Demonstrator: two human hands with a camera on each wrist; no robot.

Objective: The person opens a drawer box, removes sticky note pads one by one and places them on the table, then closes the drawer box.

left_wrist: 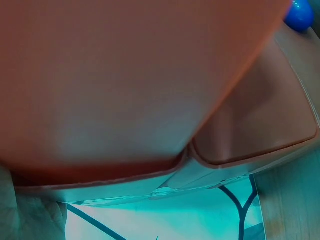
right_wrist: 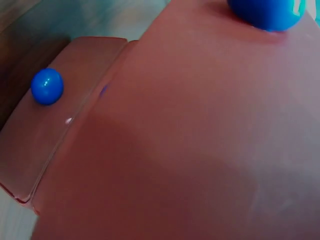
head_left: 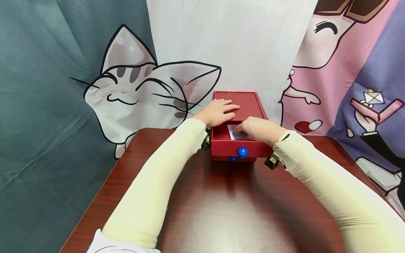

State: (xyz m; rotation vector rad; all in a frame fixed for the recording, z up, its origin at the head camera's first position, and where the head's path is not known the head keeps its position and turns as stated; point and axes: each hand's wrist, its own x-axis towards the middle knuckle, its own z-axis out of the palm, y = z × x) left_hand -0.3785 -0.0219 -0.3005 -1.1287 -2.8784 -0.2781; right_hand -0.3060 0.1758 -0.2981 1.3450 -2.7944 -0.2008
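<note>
A red box with two drawers (head_left: 246, 102) stands at the back of the table, its upper drawer (head_left: 221, 149) pulled out. My left hand (head_left: 216, 112) rests on the box's top, fingers stretched out towards the right. Into the upper drawer reaches my right hand (head_left: 259, 130), its index finger over a flat white card or paper (head_left: 233, 135). The other fingers are hidden, so a pinch cannot be made out. A blue knob (head_left: 242, 152) sits on the upper drawer's front. Below it, the closed lower drawer carries another blue knob (right_wrist: 47, 86). Neither wrist view shows the hands' fingers.
The brown table (head_left: 202, 211) extends in front of the box, with its rear edge close behind. Cartoon-printed cloth (head_left: 227, 45) hangs at the back. Dark wrist cameras are strapped below both sleeves, the right one (head_left: 272, 162) near the drawer's front corner.
</note>
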